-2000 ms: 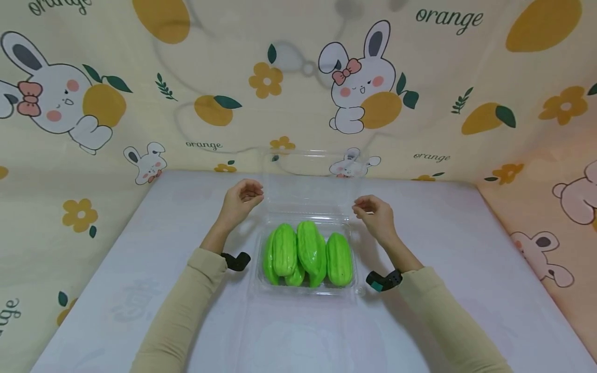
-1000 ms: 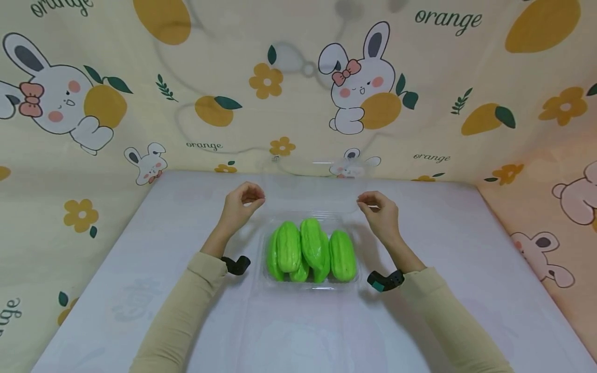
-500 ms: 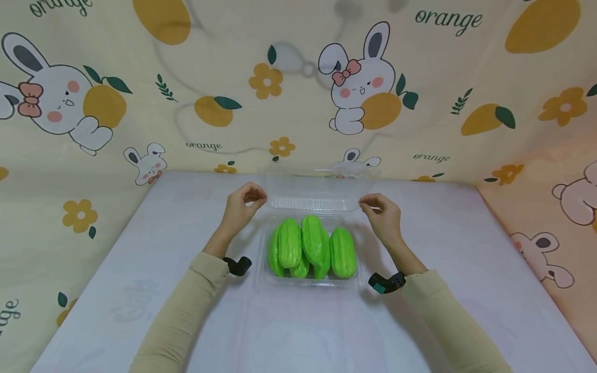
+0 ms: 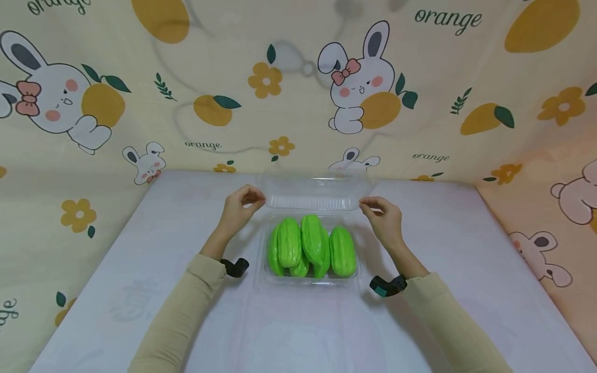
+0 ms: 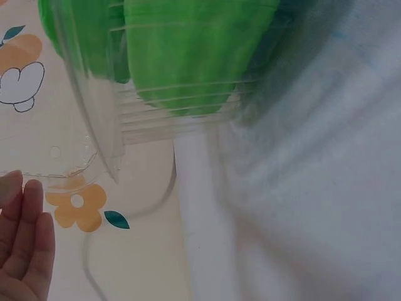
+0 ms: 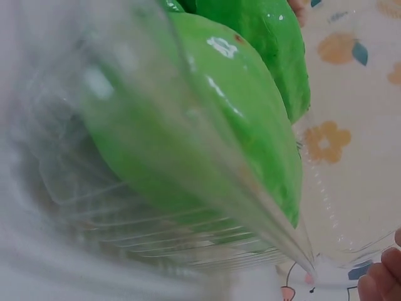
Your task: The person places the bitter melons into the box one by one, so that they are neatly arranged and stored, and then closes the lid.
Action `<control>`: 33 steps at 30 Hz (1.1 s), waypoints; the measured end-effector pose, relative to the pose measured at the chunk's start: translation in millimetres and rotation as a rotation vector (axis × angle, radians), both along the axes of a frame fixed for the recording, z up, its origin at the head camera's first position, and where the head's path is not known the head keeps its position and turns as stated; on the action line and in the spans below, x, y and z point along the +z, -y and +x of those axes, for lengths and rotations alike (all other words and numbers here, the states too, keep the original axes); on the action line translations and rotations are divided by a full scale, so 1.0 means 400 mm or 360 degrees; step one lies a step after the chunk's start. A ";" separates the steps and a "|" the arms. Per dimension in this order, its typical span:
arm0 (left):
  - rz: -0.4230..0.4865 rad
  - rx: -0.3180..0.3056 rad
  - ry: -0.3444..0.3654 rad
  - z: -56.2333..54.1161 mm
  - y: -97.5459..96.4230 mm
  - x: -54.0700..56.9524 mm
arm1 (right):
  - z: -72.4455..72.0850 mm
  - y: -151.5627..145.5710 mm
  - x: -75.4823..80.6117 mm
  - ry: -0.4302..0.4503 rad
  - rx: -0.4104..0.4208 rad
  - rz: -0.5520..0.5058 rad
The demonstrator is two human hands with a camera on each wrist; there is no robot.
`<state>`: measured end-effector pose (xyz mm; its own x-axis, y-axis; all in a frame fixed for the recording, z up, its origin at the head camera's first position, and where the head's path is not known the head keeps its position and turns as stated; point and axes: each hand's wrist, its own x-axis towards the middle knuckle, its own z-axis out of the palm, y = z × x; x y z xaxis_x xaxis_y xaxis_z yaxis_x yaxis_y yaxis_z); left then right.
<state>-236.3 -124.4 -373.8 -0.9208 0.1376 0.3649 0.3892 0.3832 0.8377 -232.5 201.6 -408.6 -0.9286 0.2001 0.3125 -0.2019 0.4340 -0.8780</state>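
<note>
A clear plastic hinged box (image 4: 310, 282) stands on the table, its lid (image 4: 312, 203) raised at the far side. Several glossy green ridged fruits (image 4: 290, 243) fill the lower tray; I cannot tell their exact kind. My left hand (image 4: 238, 210) pinches the lid's left edge between thumb and fingertips. On the opposite side, my right hand (image 4: 384, 220) pinches the right edge. In the left wrist view the left fingers (image 5: 31, 216) meet the lid's thin rim. Only a few right fingertips (image 6: 383, 276) show in the right wrist view, beside the clear plastic.
A white cloth (image 4: 163, 290) covers the table. Behind it hangs a cream backdrop (image 4: 289, 114) printed with rabbits and oranges. Black wrist mounts (image 4: 235, 268) sit on both forearms, low beside the box.
The lid's upper edge has come lower in the head view, and its ribbed panel now shows. The tray with the fruits has shifted slightly away and right. Both hands keep their pinch.
</note>
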 end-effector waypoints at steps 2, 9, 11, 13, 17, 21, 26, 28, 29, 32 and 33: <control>0.0000 -0.0009 0.0001 0.004 0.001 0.001 | 0.004 -0.001 -0.001 -0.0006 0.0014 -0.0032; -0.0028 0.0002 -0.0010 0.005 0.003 -0.005 | 0.014 -0.006 -0.005 0.0092 0.0082 -0.0147; -0.0029 0.0000 -0.0016 0.005 0.004 -0.007 | 0.018 -0.007 -0.004 0.0132 0.0105 -0.0181; -0.0030 -0.0004 -0.0020 0.004 0.005 -0.011 | 0.022 -0.005 0.000 0.0154 0.0120 -0.0230; -0.0031 -0.0009 -0.0027 0.008 0.006 -0.014 | 0.028 -0.002 0.009 0.0201 0.0135 -0.0314; -0.0039 -0.0012 -0.0009 0.012 0.006 -0.014 | 0.031 0.000 0.016 0.0239 0.0136 -0.0383; -0.0024 -0.0023 -0.0003 -0.002 0.009 -0.039 | 0.033 0.002 0.018 0.0246 0.0170 -0.0462; -0.0013 -0.0026 -0.0003 -0.015 0.013 -0.061 | 0.034 0.001 0.019 0.0248 0.0184 -0.0456; -0.0009 -0.0025 -0.0002 -0.020 0.014 -0.070 | 0.035 0.001 0.018 0.0248 0.0186 -0.0455; 0.0008 -0.0025 0.0005 -0.033 0.020 -0.094 | 0.037 0.000 0.017 0.0245 0.0192 -0.0451; 0.0012 -0.0024 0.0005 -0.033 0.021 -0.097 | 0.038 0.000 0.016 0.0245 0.0192 -0.0457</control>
